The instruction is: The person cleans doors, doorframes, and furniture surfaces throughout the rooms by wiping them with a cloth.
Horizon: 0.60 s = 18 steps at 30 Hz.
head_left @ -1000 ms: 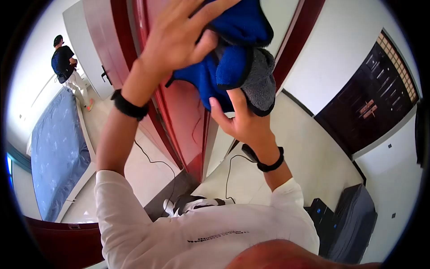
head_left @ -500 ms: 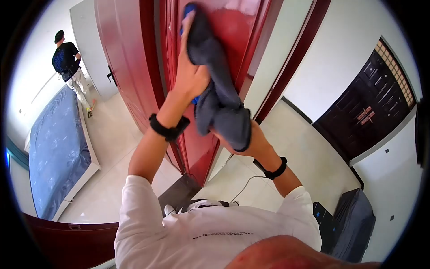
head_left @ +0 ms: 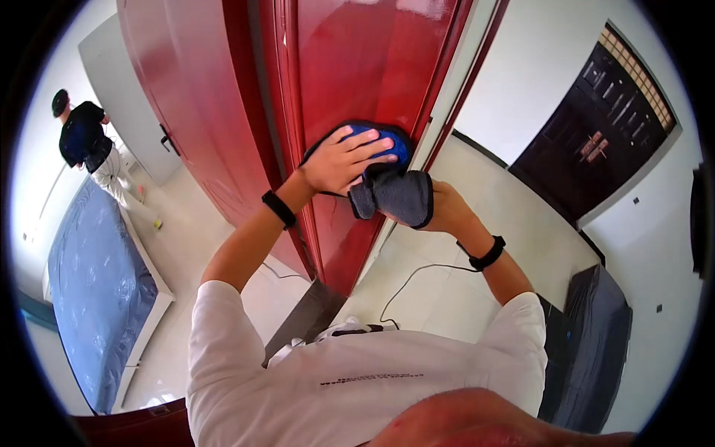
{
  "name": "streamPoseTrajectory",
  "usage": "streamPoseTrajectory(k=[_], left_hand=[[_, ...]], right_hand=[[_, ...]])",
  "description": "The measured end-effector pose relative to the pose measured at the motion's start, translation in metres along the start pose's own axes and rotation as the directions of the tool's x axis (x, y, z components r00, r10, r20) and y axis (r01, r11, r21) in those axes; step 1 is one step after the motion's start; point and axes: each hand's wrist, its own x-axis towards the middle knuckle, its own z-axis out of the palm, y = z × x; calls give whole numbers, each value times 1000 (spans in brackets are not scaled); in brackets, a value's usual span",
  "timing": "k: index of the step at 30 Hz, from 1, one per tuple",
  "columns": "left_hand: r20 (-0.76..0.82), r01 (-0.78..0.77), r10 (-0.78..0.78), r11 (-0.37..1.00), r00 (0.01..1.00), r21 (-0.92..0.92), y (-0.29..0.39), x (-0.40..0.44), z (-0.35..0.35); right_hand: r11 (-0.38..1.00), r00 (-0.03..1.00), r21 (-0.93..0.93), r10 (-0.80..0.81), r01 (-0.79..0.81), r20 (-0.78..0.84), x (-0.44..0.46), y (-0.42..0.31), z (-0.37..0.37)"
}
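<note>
A blue and grey cloth (head_left: 398,197) with dark edging lies partly against a glossy red door panel (head_left: 357,74). My left hand (head_left: 346,160) is spread flat over its blue part, pressing it on the panel with the fingers apart. The grey part is bunched at the lower right, where my right hand (head_left: 447,208) holds it from behind. Most of the right fingers are hidden by the cloth. Both wrists wear black bands.
A person (head_left: 88,141) in a black top stands at the far left beside a blue-covered bed (head_left: 100,290). Another red door (head_left: 186,97) is at left, a dark double door (head_left: 596,134) at right. A thin cable (head_left: 410,279) hangs near my right wrist.
The cloth has come down the red panel and its blue side shows again. My left hand has moved down from the top and flattened on it. The view has shifted slightly.
</note>
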Motion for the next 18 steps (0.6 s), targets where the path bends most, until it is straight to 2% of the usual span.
streamPoseTrajectory(k=[1,3,5,6,7,9,10,12,13,15,16,17,18], left_hand=[[36,-81,78,993,996,84,-10,5,-3],[-7,-131,132,990,991,59,-36,19,-14],[-64,-122,125,992,990,42,-64,38,-36],[-40,-89,93,992,995,90,-78,48,-52],[-107,-71,78,995,991,70,-91,54,-62],[-121,210,-213,977,970,-36,-80,69,-94],[-117,207,-211,977,971,-46,-78,70,-91],[-364,456,-465,883,807,-116,-67,67,-79],[-412,555,-521,830,748,-42,-53,63,-69],[-508,490,-501,855,700,-169,-49,39,-26],[-451,506,-517,848,727,-156,-37,25,-18],[-488,547,-588,801,646,-241,-19,20,-8],[-459,588,-643,760,613,-278,-1,8,2]], right_hand=[[1000,1000,-1,17,-17,15,2,-2,-5],[999,997,-33,41,-43,-64,29,-10,-34],[987,993,-148,54,-69,-103,50,-15,-52],[986,987,-140,74,-94,-140,61,-15,-62],[986,959,-59,138,-157,-247,73,-24,-74],[916,969,-401,-79,-23,-236,74,-14,-78],[916,970,-399,-68,-33,-235,75,-15,-74],[938,927,-291,73,-190,-368,71,-19,-61],[937,927,-291,77,-193,-366,68,-23,-54],[932,876,-243,132,-269,-463,59,-32,-36],[935,854,-192,172,-299,-490,51,-36,-22],[933,853,-185,184,-308,-489,40,-37,-3],[908,797,-116,285,-402,-532,26,-39,18]])
